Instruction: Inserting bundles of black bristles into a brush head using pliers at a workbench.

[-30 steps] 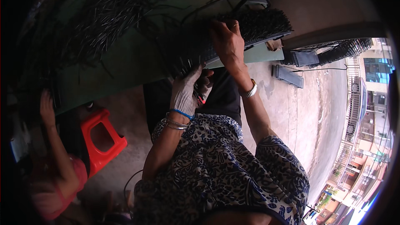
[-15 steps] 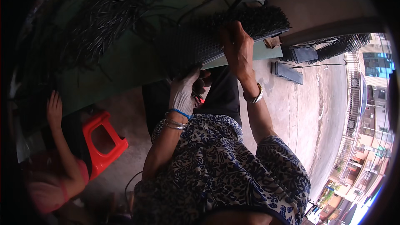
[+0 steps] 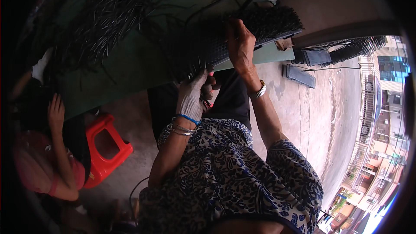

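Note:
A black grid-like panel (image 3: 203,54) lies at the table's near edge, with a dense field of short black bristle-like strips (image 3: 271,24) along its far right part. My left hand (image 3: 193,91), in a white knit glove, is closed around a few dark thin strips at the panel's near edge. Some strip ends show below its dark fingertips. Above the middle of the panel is my bare right hand (image 3: 241,45), its fingers pressed together in a pinch. Whatever is between those fingertips is hidden in shadow.
Loose black strips (image 3: 110,26) are heaped on the green table (image 3: 99,93). At left a co-worker's bare hand (image 3: 55,110) rests by the table edge, near a gloved hand (image 3: 41,66). A red stool (image 3: 108,147) stands below. Grey rectangular pieces (image 3: 299,76) lie at right.
My right hand has moved slightly left and up across the panel. My left thumb has shifted along the near edge. The co-worker has leaned, and a gloved hand has appeared at far left.

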{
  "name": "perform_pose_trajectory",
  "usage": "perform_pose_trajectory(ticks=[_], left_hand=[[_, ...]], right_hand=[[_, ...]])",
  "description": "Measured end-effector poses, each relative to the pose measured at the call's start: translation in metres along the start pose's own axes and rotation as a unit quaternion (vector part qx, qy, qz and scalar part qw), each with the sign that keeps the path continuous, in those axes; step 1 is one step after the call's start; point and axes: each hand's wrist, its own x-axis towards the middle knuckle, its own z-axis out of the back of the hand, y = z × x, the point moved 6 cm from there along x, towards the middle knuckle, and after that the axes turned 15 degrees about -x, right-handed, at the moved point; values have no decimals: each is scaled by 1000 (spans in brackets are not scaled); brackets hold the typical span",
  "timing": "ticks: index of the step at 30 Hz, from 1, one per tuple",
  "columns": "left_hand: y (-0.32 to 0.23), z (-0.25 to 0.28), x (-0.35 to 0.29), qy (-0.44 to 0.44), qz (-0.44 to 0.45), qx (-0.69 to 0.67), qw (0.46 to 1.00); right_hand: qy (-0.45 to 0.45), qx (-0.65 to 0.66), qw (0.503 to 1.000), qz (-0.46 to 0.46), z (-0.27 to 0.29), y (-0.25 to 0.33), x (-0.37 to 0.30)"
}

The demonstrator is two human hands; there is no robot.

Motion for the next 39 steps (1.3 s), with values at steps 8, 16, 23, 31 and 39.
perform_pose_trajectory(ticks=[8, 16, 23, 31, 39], left_hand=[[3, 2, -1, 6, 21, -8, 1000], [-2, -5, -11, 4, -1, 44, 999], [-7, -5, -10, 7, -43, 83, 996], [-8, -9, -9, -17, -69, 117, 991], [1, -6, -1, 29, 29, 40, 998]], right_hand=[[70, -173, 982, 35, -1, 15, -7], [391, 205, 895, -72, 4, 31, -27], [399, 338, 848, -82, 6, 34, -32], [360, 298, 879, -92, 14, 27, -29], [29, -37, 999, -15, 39, 9, 3]])
